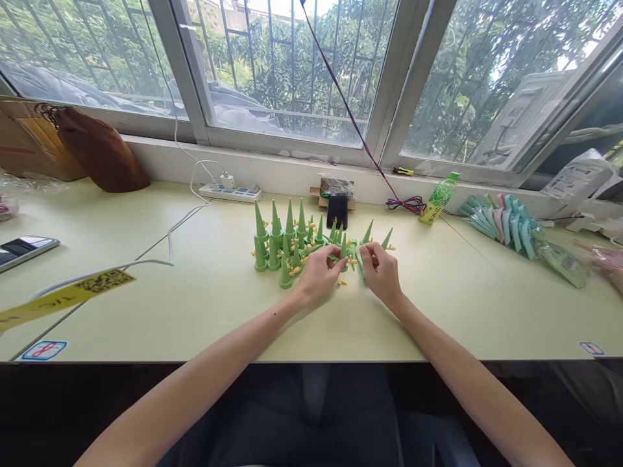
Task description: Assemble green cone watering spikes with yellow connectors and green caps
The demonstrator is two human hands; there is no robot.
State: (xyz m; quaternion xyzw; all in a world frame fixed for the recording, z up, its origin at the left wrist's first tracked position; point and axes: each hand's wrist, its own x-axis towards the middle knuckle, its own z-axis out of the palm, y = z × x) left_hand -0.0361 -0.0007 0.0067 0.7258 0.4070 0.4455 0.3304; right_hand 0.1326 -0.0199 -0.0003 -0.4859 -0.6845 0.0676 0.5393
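Observation:
Several green plastic cones [275, 243] with small yellow fittings stand upright in a cluster on the pale table [204, 311]. More cones lie loose just right of them. My left hand [318, 274] is closed in a pinch on a green cone piece [343, 254] at the edge of that pile. My right hand [381, 269] is closed too, its fingertips pinching a green cone [361, 261] between the two hands. A small yellow fitting [342, 281] lies on the table below my fingers.
A white power strip [232, 192] and cable run along the back. A black device [337, 210], a green bottle [439, 198] and bagged pastel items [511, 230] sit at the back right. A phone [24, 248] and brown pouch [97, 150] are at left.

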